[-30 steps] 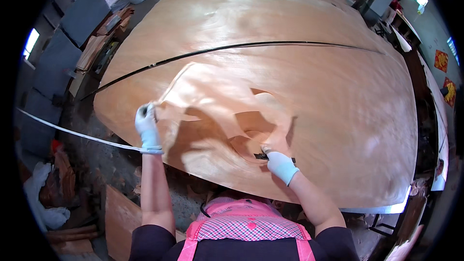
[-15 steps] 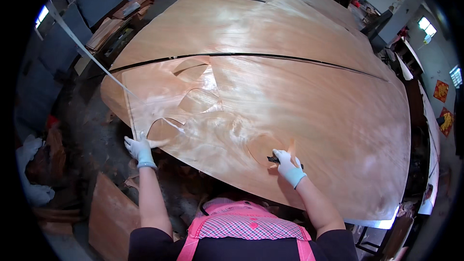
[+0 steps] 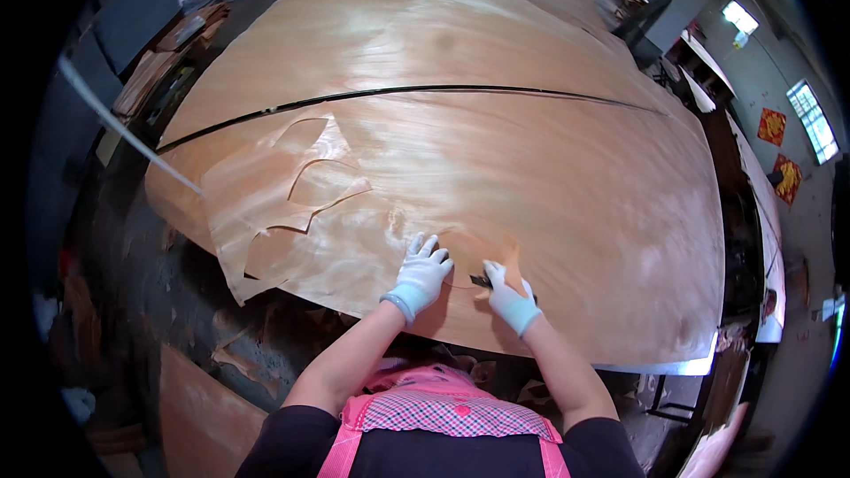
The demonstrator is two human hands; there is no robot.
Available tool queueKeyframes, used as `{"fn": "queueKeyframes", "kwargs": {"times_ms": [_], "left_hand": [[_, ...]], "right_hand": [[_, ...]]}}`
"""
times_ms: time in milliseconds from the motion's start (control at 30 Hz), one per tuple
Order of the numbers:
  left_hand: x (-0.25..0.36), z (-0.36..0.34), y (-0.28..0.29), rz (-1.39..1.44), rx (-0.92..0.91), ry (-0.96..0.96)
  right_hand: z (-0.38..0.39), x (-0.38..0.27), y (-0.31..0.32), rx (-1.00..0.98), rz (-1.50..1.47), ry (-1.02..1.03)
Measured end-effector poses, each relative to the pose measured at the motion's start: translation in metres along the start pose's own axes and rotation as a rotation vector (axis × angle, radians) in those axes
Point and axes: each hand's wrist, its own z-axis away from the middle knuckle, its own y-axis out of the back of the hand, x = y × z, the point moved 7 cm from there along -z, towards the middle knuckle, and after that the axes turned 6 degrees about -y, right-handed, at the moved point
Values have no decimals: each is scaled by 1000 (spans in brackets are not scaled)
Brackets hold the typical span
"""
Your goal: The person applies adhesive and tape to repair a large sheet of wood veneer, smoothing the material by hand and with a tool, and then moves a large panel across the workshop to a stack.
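Pressing: left hand (image 3: 422,272), gloved, fingers spread flat on the veneer sheet (image 3: 549,186), gripping nothing.
Cutting: right hand (image 3: 509,296) just beside the left, closed round a small dark knife (image 3: 481,281) whose tip meets the veneer.
Sheet: spread over the desk (image 3: 660,367), its near edge at both hands.
Torn flap (image 3: 292,204): left of the hands, now lying flat.
Change: half a second back the left hand held the sheet's left edge; it has since come across beside the knife, steadying the cut.

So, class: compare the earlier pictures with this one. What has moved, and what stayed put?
The left hand let go of the veneer sheet's left edge and moved right, now flat on the sheet beside the right hand. The lifted edge has dropped flat. The right hand stayed put, holding a small dark tool.
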Motion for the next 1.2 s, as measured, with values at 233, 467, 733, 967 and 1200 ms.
{"fn": "queueKeyframes", "kwargs": {"times_ms": [233, 467, 733, 967, 1200], "left_hand": [[-11, 10, 5, 131, 173, 80], [21, 78, -19, 2073, 327, 69], [23, 249, 42, 2433, 631, 321], [-54, 403, 12, 2350, 995, 195], [-133, 595, 38, 1765, 1361, 609]], "right_hand": [[108, -40, -1, -932, -470, -36], [75, -139, 2, -1372, -1570, -323], [85, -283, -54, -1667, -1439, -220], [129, -435, -131, -1978, -1427, -204], [167, -615, -169, -1986, -1142, -66]]}}
